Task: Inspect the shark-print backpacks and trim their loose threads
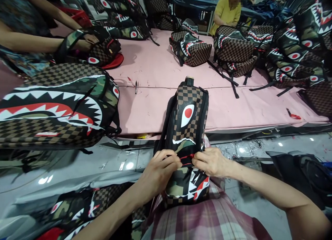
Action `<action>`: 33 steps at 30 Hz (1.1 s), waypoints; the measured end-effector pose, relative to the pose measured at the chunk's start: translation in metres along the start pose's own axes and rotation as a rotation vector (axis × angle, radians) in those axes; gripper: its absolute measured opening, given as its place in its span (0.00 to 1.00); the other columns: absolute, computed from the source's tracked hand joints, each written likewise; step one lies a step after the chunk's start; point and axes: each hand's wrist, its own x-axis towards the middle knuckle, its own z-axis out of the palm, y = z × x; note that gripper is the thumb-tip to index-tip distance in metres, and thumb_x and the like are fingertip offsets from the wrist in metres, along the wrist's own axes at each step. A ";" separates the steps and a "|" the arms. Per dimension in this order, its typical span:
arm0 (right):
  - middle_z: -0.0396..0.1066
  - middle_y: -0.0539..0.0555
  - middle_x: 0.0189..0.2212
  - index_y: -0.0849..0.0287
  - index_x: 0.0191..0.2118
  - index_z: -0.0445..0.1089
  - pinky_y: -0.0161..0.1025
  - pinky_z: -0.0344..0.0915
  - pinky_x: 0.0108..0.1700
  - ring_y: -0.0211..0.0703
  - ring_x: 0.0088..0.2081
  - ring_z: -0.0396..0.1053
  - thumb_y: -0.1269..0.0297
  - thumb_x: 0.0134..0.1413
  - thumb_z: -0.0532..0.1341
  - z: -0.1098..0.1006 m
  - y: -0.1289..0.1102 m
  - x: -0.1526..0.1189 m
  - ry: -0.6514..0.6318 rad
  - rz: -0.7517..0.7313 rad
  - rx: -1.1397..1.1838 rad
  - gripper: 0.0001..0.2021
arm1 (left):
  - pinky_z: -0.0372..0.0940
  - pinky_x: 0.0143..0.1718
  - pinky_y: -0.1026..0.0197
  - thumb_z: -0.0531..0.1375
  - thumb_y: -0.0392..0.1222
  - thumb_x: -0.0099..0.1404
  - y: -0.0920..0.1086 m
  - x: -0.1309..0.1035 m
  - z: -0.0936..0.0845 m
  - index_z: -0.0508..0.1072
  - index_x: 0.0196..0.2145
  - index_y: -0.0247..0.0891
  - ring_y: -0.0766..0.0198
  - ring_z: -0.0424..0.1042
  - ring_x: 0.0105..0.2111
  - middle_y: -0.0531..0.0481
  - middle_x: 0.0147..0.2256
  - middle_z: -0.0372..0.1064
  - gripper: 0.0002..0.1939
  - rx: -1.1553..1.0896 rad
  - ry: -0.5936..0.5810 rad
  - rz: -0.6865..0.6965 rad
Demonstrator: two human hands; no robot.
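head view: backpack [188,129] stands on end in the lap, leaning on the pink surface [155,77] edge.
left hand [159,171]: grip pinched shut on the red trim [187,157].
right hand [211,162]: pinches the same trim, opposite.
handling: soft, light, floppy — probably best steadied by its sides.
around: more backpacks [57,105], co-workers beyond.
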 end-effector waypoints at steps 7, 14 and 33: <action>0.62 0.48 0.24 0.61 0.33 0.67 0.36 0.45 0.24 0.36 0.20 0.47 0.71 0.62 0.45 0.001 0.003 -0.002 0.037 0.019 0.041 0.14 | 0.61 0.44 0.57 0.53 0.29 0.61 0.013 -0.001 0.011 0.67 0.41 0.36 0.60 0.63 0.44 0.49 0.38 0.71 0.11 0.154 0.142 -0.033; 0.65 0.48 0.27 0.61 0.37 0.66 0.35 0.48 0.24 0.35 0.21 0.50 0.71 0.62 0.48 0.000 0.003 -0.011 -0.008 0.018 0.015 0.10 | 0.57 0.47 0.54 0.52 0.27 0.60 0.030 -0.006 0.024 0.69 0.39 0.39 0.58 0.63 0.47 0.50 0.38 0.71 0.12 0.146 0.182 -0.129; 0.70 0.53 0.33 0.63 0.41 0.67 0.35 0.53 0.23 0.35 0.22 0.59 0.71 0.60 0.49 0.005 -0.002 0.001 -0.056 0.082 0.104 0.11 | 0.48 0.45 0.49 0.51 0.33 0.63 0.012 0.011 0.025 0.67 0.33 0.35 0.60 0.68 0.39 0.50 0.32 0.72 0.06 0.044 0.134 -0.117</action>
